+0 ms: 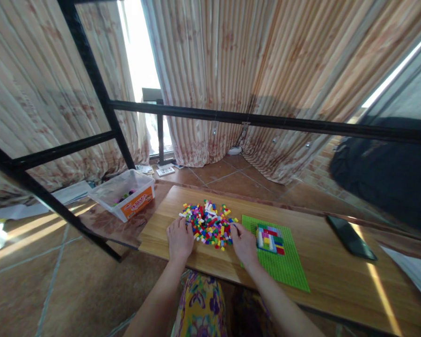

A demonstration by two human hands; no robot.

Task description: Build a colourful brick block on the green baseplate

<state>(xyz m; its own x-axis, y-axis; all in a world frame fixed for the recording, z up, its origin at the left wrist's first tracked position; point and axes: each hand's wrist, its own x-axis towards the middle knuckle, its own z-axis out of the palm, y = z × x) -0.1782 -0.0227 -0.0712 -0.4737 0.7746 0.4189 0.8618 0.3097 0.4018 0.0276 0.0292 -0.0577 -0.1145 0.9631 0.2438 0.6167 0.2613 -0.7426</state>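
Note:
A heap of small toy bricks (210,222) in many colours lies spread on the wooden board. My left hand (180,238) rests at the heap's left edge, its fingers lying over the nearest bricks, with nothing visibly held. At the right edge, the thumb and fingers of my right hand (244,244) are pinched together; whatever is between them is too small to make out. Just right of that hand lies a green baseplate (291,267). On it sits a low, roughly square build of bricks (269,239) in red, white, blue, yellow and other colours.
A clear plastic box (135,189) with an orange label and a few dark pieces inside stands left of the wooden board (323,276). A dark phone (351,237) and white paper (412,271) lie to the right. Black metal bars (196,112) cross in front of the curtains.

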